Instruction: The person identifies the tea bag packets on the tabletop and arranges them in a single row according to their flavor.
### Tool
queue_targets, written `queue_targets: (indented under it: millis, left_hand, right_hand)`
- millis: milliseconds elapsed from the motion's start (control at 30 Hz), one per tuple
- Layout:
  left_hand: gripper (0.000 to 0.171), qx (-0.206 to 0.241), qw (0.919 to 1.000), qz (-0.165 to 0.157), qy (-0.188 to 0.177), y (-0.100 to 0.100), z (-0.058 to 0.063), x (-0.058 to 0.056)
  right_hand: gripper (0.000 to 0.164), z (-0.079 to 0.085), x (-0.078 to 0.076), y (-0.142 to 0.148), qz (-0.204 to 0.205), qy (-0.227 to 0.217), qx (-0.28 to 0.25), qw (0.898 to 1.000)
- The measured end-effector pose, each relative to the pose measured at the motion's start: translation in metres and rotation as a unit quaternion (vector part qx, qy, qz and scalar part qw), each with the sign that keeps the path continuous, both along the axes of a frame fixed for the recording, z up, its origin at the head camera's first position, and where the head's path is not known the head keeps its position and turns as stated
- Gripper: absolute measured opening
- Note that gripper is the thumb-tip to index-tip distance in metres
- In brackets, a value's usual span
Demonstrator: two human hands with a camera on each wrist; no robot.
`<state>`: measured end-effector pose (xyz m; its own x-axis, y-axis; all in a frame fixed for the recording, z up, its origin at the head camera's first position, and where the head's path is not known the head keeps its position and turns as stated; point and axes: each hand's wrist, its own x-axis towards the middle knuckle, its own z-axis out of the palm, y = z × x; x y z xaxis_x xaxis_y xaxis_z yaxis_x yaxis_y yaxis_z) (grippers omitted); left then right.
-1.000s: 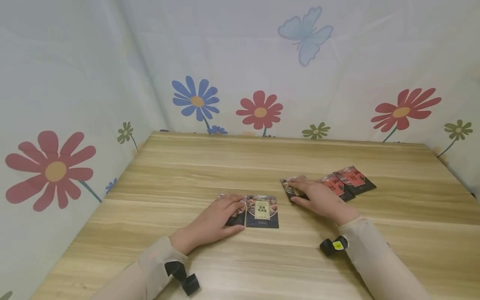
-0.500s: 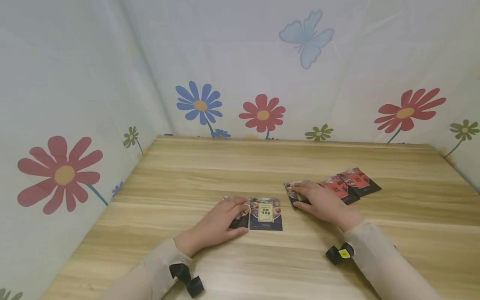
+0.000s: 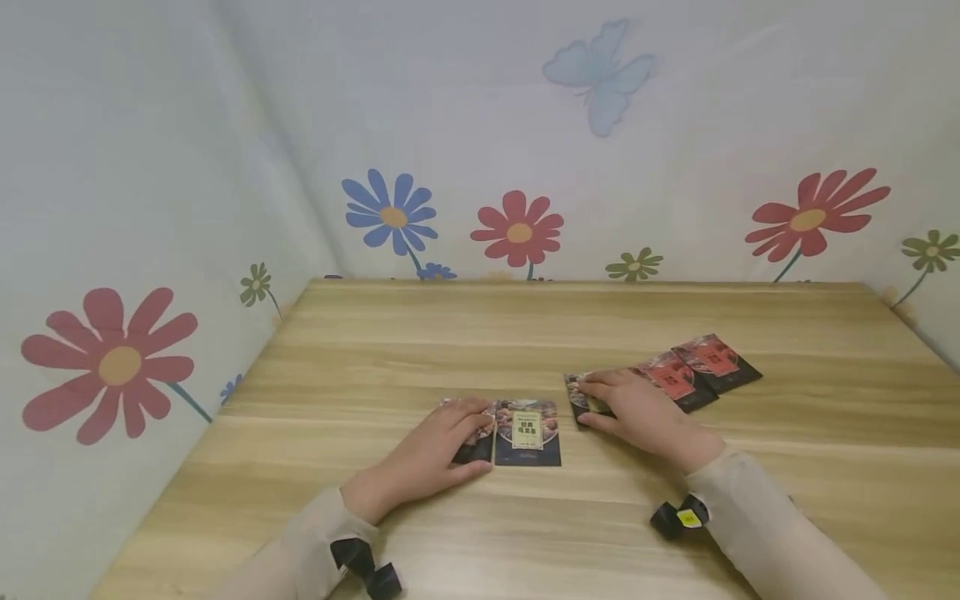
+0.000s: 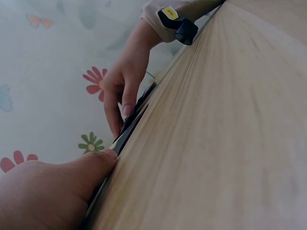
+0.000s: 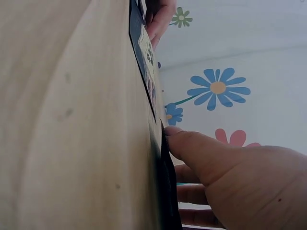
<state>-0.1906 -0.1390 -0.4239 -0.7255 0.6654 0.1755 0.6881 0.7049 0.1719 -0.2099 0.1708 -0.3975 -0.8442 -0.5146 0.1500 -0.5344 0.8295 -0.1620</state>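
Observation:
My left hand (image 3: 427, 450) rests on a dark flat packet (image 3: 474, 451), its fingers laid over the top and the thumb along the near edge. Right beside it lies a second packet (image 3: 528, 437), face up with a yellow label. Farther right, my right hand (image 3: 647, 417) touches another packet (image 3: 577, 400) with its fingertips, the thumb at the near edge; much of that packet is hidden. In the left wrist view the right hand's fingers (image 4: 115, 112) point down onto it. Behind this hand lie two overlapping packets with red labels, a nearer one (image 3: 684, 385) and a farther one (image 3: 718, 362).
The wood-grain table (image 3: 450, 333) reaches back to a white curtain (image 3: 450, 83) printed with flowers and a butterfly. A black band with a camera sits at each wrist.
The view has shifted slightly with the head. Both hands stay on their packets, and the packets keep much the same places.

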Motion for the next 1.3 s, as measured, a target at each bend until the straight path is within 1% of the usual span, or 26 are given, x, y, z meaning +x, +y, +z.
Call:
queue_targets:
  millis: [200, 500, 667, 800, 967, 1100, 1300]
  left_hand:
    - [0.064, 0.007, 1.0, 0.005, -0.001, -0.001, -0.001, 0.002]
    - [0.063, 0.006, 1.0, -0.003, -0.003, 0.004, 0.0, 0.0]
    - [0.062, 0.001, 1.0, -0.004, 0.003, 0.003, 0.0, 0.0]
    - [0.062, 0.0, 1.0, -0.001, 0.002, 0.0, -0.001, 0.002]
    - [0.062, 0.003, 1.0, -0.001, -0.002, 0.0, -0.003, 0.002]
    - [0.062, 0.005, 1.0, -0.002, -0.002, -0.001, -0.003, 0.002]
    - [0.062, 0.0, 1.0, -0.004, 0.005, -0.001, -0.002, 0.001]
  right_hand:
    - [0.054, 0.001, 0.0, -0.004, 0.001, 0.009, 0.016, 1.0]
    - [0.052, 0.002, 0.005, 0.0, -0.003, 0.016, 0.022, 1.0]
    - [0.051, 0.004, 0.007, -0.004, 0.007, 0.028, 0.029, 0.999]
    - [0.05, 0.006, 0.009, -0.008, 0.015, 0.029, 0.04, 0.999]
    - [0.052, 0.007, 0.012, -0.011, 0.016, 0.025, 0.056, 0.998]
    - [0.052, 0.006, 0.013, -0.012, 0.016, 0.028, 0.059, 0.998]
    - [0.05, 0.008, 0.016, -0.014, 0.027, 0.035, 0.058, 0.997]
